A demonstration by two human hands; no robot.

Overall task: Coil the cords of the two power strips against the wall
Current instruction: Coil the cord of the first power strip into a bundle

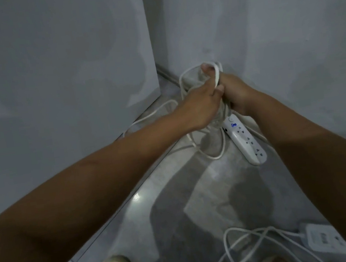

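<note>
1. The wall [263,20] stands just behind the work, likely so the finished coil can rest against it.
2. The second power strip [322,238] and its loose cord [249,246] lie on the floor by the person's feet, apparently waiting.
3. The first power strip [246,141] hangs tilted below the hands.
4. Its cord loops [189,78] are bunched; the left hand [199,103] and right hand [235,92] both curl around them, probably to stop them springing apart.

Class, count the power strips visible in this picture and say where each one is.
2. The long power strip is near the wall corner, just below the coiled cord. The second power strip lies on the floor at bottom right, partly cut off.
</note>
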